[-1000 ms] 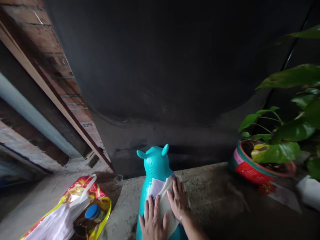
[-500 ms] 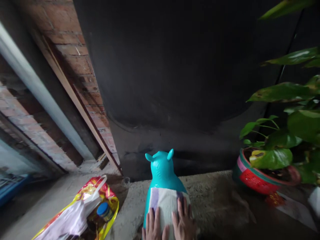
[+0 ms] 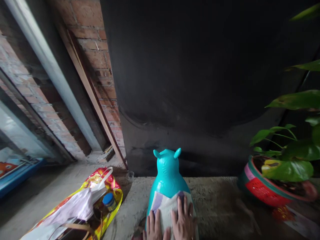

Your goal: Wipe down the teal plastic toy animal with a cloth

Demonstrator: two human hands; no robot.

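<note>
A turquoise inflatable animal toy (image 3: 168, 168) with two small ears stands at the bottom middle, its head pointing away from me. Over its back lies a white cloth (image 3: 167, 207) with purple patches near its corners. My left hand (image 3: 155, 227) rests flat on the cloth's left part, fingers stretched forward. On the right part lies my right hand (image 3: 183, 221), its fingers spread, the longest reaching the purple patch. Both palms press on the cloth without gripping it. The toy's lower body is hidden below the frame.
A red-and-yellow bag (image 3: 116, 193) with a blue-lidded jar (image 3: 109, 200) lies on the floor at left. A red flowerpot (image 3: 268, 190) with a leafy plant stands at right. Behind the toy rises a black panel (image 3: 195, 83); a wooden plank (image 3: 92, 90) leans by the brick wall (image 3: 96, 60).
The view has turned slightly left, so everything sits further right. The cloth's top edge now dips in the middle, where it was nearly straight. Both hands stay flat on it.
</note>
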